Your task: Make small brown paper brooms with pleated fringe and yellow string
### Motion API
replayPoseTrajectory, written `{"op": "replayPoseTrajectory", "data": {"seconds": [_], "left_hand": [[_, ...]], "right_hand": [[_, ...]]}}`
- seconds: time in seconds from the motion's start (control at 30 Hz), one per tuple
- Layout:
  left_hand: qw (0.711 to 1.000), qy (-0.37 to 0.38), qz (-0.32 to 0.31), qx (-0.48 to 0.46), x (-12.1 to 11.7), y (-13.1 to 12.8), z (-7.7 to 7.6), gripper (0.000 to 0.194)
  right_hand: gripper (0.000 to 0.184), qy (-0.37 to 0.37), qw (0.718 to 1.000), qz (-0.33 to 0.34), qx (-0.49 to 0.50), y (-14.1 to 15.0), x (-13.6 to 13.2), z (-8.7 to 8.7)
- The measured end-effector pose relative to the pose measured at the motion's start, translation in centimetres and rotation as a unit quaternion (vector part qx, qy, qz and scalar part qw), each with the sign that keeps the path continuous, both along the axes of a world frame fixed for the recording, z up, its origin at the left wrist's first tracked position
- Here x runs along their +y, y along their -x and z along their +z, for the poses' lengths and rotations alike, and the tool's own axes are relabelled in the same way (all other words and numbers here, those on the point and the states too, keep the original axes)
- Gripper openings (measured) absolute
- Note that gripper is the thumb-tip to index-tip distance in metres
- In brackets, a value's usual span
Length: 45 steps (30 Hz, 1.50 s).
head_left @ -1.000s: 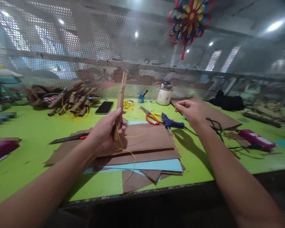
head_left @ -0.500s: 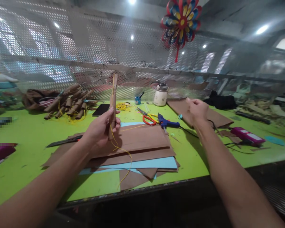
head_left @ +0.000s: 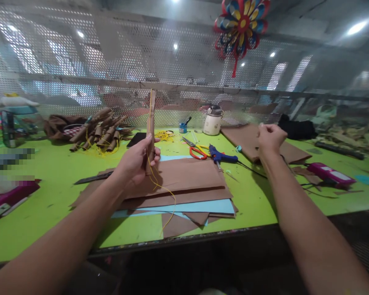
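My left hand [head_left: 141, 157] is wrapped round a rolled brown paper tube [head_left: 151, 119], held nearly upright over the stacked paper. A thin yellow string [head_left: 174, 198] runs along the tube to its top, and a loose end trails from below my fingers across the sheets. Off to the right, my right hand [head_left: 271, 139] is raised with fingers pinched together; whatever may be in them is too small to make out. Beneath my left hand lie brown paper sheets [head_left: 190, 174] with light blue sheets [head_left: 209, 207] among them.
Scissors [head_left: 198, 150] and a blue glue gun [head_left: 223, 155] lie behind the stack. A dark blade-like tool [head_left: 94, 178] rests at its left. Several paper tubes [head_left: 104, 133] are piled back left. A white jar [head_left: 212, 121] and purple power strip [head_left: 331, 174] stand farther right.
The whole view has shifted slightly, so the table things appear farther right. My right hand has moved a little right, still pinched. My left hand keeps its hold on the paper tube.
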State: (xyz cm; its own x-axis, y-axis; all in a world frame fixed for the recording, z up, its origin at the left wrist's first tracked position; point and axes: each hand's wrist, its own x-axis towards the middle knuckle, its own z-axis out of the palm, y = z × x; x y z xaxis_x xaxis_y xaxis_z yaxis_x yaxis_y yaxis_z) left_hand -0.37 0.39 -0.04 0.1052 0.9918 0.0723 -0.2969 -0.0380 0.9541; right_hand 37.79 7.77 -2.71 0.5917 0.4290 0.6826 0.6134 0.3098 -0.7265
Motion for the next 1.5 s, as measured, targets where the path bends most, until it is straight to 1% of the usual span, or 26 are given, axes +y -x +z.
{"op": "replayPoseTrajectory", "data": {"seconds": [0.07,0.13,0.2,0.27,0.33,0.4,0.5,0.53,0.6,0.67,0.77,0.9,1.0,1.1,1.23,1.37,1.5], "left_hand": [[1.0,-0.008,-0.002,0.0,0.1,0.1,-0.1,0.023],[1.0,-0.014,-0.002,0.001,0.1,0.0,-0.1,0.024],[1.0,-0.014,0.0,0.005,0.0,-0.1,0.0,0.024],[1.0,-0.009,-0.004,0.016,-0.1,-0.2,-0.1,0.025],[0.999,-0.005,-0.021,0.03,-0.2,-0.4,-0.4,0.025],[0.998,0.0,-0.043,0.042,-0.2,-0.5,-0.8,0.027],[0.997,0.007,-0.057,0.056,-0.1,-0.5,-1.3,0.03],[0.996,0.008,-0.059,0.06,-0.1,-0.5,-1.4,0.03],[0.996,0.012,-0.062,0.062,0.0,-0.4,-1.5,0.03],[0.996,0.022,-0.066,0.052,0.0,-0.4,-1.5,0.031],[0.996,0.038,-0.067,0.034,-0.2,-0.4,-1.5,0.031],[0.996,0.056,-0.07,0.022,-0.4,-0.6,-1.9,0.031],[0.994,0.061,-0.09,0.011,-0.7,-0.8,-2.2,0.026],[0.992,0.062,-0.11,-0.008,-1.1,-1.0,-2.2,0.025],[0.989,0.071,-0.127,-0.017,-1.3,-1.2,-2.3,0.025],[0.985,0.072,-0.157,-0.007,-1.5,-1.5,-2.8,0.029],[0.981,0.051,-0.186,0.02,-2.3,-1.9,-2.8,0.031]], "right_hand": [[0.004,-0.008,0.999,-0.009,0.032,0.1,0.2,-0.1],[0.011,-0.009,0.999,-0.008,0.051,0.6,0.3,0.1],[0.018,-0.011,0.997,0.01,0.074,1.2,0.1,0.4],[0.022,-0.012,0.991,0.056,0.118,1.8,-0.2,0.8],[0.022,-0.009,0.98,0.121,0.16,2.5,-0.5,1.0],[0.02,-0.001,0.969,0.175,0.175,3.1,-0.7,0.9],[0.015,0.015,0.96,0.221,0.174,3.9,-0.8,0.5],[0.015,0.023,0.957,0.231,0.173,4.2,-0.8,0.4],[0.024,0.037,0.954,0.243,0.169,4.5,-0.9,0.2],[0.033,0.046,0.954,0.245,0.167,4.7,-1.0,0.0],[0.038,0.059,0.955,0.239,0.165,4.9,-1.0,-0.4],[0.038,0.089,0.958,0.228,0.152,5.4,-0.8,-1.2],[0.038,0.113,0.958,0.229,0.133,5.9,-0.9,-1.7],[0.037,0.145,0.954,0.242,0.101,6.8,-1.3,-1.8],[0.035,0.193,0.945,0.261,0.043,7.9,-2.1,-1.9],[0.034,0.229,0.931,0.282,-0.019,8.5,-2.6,-2.1],[0.034,0.253,0.92,0.294,-0.058,8.9,-2.9,-2.3]]}}
